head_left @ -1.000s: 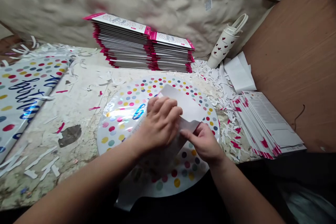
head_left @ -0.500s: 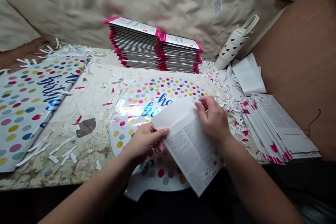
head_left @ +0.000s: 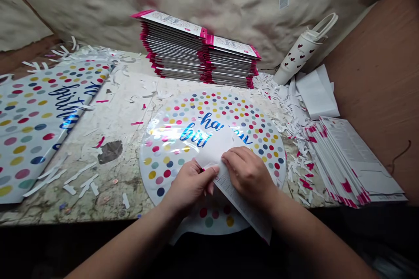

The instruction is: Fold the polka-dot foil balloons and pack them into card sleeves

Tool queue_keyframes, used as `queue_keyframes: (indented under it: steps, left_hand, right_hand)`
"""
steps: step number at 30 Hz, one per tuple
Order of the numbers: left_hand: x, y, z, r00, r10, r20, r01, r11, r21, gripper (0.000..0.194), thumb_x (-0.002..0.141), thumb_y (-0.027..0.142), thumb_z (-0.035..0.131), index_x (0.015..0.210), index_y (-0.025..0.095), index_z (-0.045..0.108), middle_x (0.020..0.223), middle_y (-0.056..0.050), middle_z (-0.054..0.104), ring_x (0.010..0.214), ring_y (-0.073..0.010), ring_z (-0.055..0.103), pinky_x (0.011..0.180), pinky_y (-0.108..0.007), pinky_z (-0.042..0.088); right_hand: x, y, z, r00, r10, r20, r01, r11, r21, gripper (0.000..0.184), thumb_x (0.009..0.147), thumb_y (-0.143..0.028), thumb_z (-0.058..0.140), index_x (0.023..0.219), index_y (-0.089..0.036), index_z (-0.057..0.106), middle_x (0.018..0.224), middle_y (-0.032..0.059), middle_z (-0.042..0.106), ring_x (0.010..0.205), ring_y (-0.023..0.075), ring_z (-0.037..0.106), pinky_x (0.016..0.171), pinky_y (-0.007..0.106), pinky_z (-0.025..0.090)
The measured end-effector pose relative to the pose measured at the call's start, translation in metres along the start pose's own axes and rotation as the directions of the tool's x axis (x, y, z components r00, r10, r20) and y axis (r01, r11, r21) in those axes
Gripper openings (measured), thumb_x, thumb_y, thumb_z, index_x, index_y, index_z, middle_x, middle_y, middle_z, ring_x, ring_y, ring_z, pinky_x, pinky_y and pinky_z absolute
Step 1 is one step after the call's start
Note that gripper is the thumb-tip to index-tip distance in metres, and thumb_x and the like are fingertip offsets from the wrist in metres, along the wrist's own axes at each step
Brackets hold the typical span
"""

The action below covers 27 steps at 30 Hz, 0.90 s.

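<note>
The folded printed sheet had been brought down from the right onto the round dotted foil balloon, at lower centre. Its white flap lay just below the blue lettering. The sheet's edge was pinched between thumb and fingers by the left hand, while the right hand was pressed on it, fingers together. The balloon's lower edge overhung the near edge of the desk. Paper scraps were heaped to the right, beside a pile of printed sheets. A second foil balloon lay at left, with packaged stacks at the far edge.
</note>
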<state>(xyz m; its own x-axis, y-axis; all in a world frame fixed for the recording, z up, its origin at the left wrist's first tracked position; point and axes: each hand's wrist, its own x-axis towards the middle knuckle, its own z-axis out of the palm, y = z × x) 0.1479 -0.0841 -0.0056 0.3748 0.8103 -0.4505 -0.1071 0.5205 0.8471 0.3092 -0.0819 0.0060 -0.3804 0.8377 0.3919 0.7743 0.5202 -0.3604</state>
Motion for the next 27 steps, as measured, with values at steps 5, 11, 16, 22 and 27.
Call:
queue_keyframes:
  steps: [5, 11, 16, 22, 27]
  left_hand:
    - [-0.003, 0.005, -0.001, 1.0, -0.022, -0.009, 0.022, 1.0, 0.008, 0.032, 0.075, 0.032, 0.059, 0.049, 0.013, 0.053, 0.036, 0.001, 0.052, 0.034, -0.0065, 0.042, 0.04, -0.017, 0.029]
    - [-0.003, 0.011, 0.003, 0.999, 0.016, -0.042, -0.01, 0.989, 0.148, 0.021, 0.077, 0.028, 0.058, 0.063, 0.013, 0.058, 0.043, -0.001, 0.06, 0.037, -0.0082, 0.05, 0.039, -0.017, 0.036]
    - [-0.003, 0.007, -0.007, 0.998, 0.015, -0.066, -0.004, 0.986, 0.167, 0.021, 0.077, 0.03, 0.057, 0.068, 0.012, 0.057, 0.046, -0.002, 0.062, 0.038, -0.0085, 0.052, 0.041, -0.017, 0.04]
    - [-0.005, 0.008, -0.018, 0.979, 0.057, -0.194, -0.054, 0.998, 0.02, 0.021, 0.074, 0.029, 0.061, 0.084, 0.011, 0.057, 0.05, -0.001, 0.064, 0.046, -0.0117, 0.058, 0.042, -0.016, 0.042]
    - [-0.01, 0.012, 0.0, 0.99, 0.094, -0.1, -0.081, 0.989, 0.127, 0.021, 0.075, 0.03, 0.059, 0.083, 0.01, 0.06, 0.05, -0.003, 0.064, 0.047, -0.0129, 0.059, 0.045, -0.018, 0.045]
  right_hand:
    - [0.001, 0.009, -0.008, 0.998, 0.056, 0.022, -0.059, 0.98, 0.192, 0.017, 0.087, -0.011, 0.044, 0.092, -0.017, 0.059, 0.087, 0.005, 0.064, 0.083, 0.0154, 0.059, 0.075, 0.026, 0.047]
    - [0.002, -0.013, -0.004, 0.987, -0.119, 0.111, 0.136, 0.977, -0.165, 0.021, 0.083, -0.008, 0.04, 0.073, -0.014, 0.057, 0.074, 0.0085, 0.058, 0.073, 0.0197, 0.052, 0.068, 0.031, 0.043]
    - [-0.004, 0.019, -0.022, 0.994, 0.101, 0.042, -0.072, 0.898, -0.433, 0.018, 0.08, -0.008, 0.039, 0.078, -0.013, 0.057, 0.076, 0.01, 0.056, 0.072, 0.0214, 0.05, 0.065, 0.033, 0.043]
    - [-0.023, 0.036, -0.059, 0.934, 0.355, -0.034, -0.342, 0.866, -0.366, 0.035, 0.085, -0.033, 0.048, 0.115, -0.016, 0.052, 0.108, 0.0136, 0.058, 0.1, 0.0291, 0.052, 0.077, 0.044, 0.047]
    - [0.002, -0.016, -0.014, 0.997, 0.015, -0.07, -0.021, 0.996, -0.092, 0.03, 0.085, -0.026, 0.05, 0.112, -0.014, 0.054, 0.108, 0.0094, 0.059, 0.098, 0.0213, 0.054, 0.085, 0.033, 0.046]
